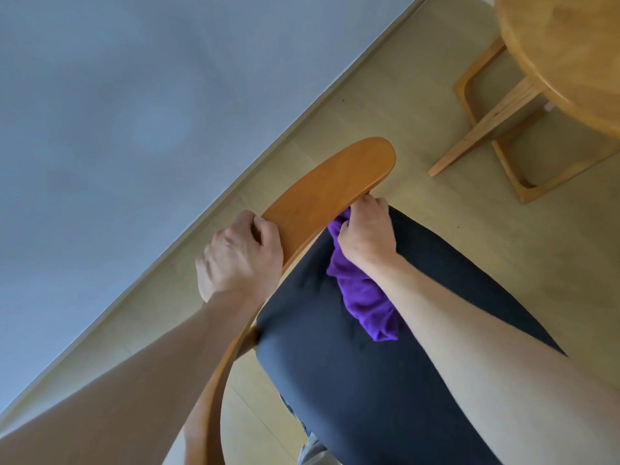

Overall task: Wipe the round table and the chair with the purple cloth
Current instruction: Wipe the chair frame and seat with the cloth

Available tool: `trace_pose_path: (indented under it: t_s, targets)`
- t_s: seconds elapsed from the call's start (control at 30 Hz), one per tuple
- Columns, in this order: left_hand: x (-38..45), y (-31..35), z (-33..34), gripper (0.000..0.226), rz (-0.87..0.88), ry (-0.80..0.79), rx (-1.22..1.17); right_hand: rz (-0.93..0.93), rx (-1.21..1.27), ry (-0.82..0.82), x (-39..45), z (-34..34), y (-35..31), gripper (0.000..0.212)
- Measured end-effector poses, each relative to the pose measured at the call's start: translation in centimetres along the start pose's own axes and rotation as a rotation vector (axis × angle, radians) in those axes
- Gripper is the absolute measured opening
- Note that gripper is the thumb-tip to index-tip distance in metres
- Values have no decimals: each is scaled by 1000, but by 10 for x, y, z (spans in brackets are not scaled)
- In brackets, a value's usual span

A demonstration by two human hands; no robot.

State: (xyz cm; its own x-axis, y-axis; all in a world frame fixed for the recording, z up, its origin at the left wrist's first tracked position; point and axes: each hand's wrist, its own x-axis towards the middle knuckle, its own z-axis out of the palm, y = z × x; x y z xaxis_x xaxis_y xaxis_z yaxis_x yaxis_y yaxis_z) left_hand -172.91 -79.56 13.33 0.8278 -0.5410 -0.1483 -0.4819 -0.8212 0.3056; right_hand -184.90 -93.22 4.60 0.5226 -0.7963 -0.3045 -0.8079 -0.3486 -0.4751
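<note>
The single head-worn camera is looking steeply down, close above the chair (322,193), rolled so the floor is running diagonally.

We see soft, even daylight with no glare and only faint shadows on the floor (419,105); the wall (117,112) looks mottled, and wide-angle stretch bends the edges.

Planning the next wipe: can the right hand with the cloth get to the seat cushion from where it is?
Probably yes. The right hand grips the purple cloth against the chair backrest, directly above the dark seat cushion. The cloth already hangs over it and nothing lies between.
</note>
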Motion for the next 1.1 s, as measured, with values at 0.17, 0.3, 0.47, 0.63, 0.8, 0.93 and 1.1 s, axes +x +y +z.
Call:
trace_pose_path:
  t_s: [0.17, 0.3, 0.47, 0.63, 0.8, 0.93, 1.1]
  targets:
    - [0, 0, 0, 41, 20, 16, -21, -218, -293, -331, -47, 38, -32, 39]
    - [0, 1, 1, 41, 18, 16, -25, -415, -333, -651, -78, 55, -51, 32]
    - [-1, 0, 1, 41, 40, 18, -19, -146, -353, -282, -36, 23, -38, 34]
    - [-1, -1, 1, 42, 37, 18, -7, 60, -346, -231, -6, 17, -11, 51]
    - [-1, 0, 0, 42, 36, 15, -7, 6, -318, -340, -19, 40, -34, 37]
    - [-1, 0, 1, 42, 33, 13, -3, -279, -537, -492, -43, 52, -49, 33]
    - [1, -2, 3, 40, 28, -14, 27, -108, -562, -240, 4, 5, -16, 44]
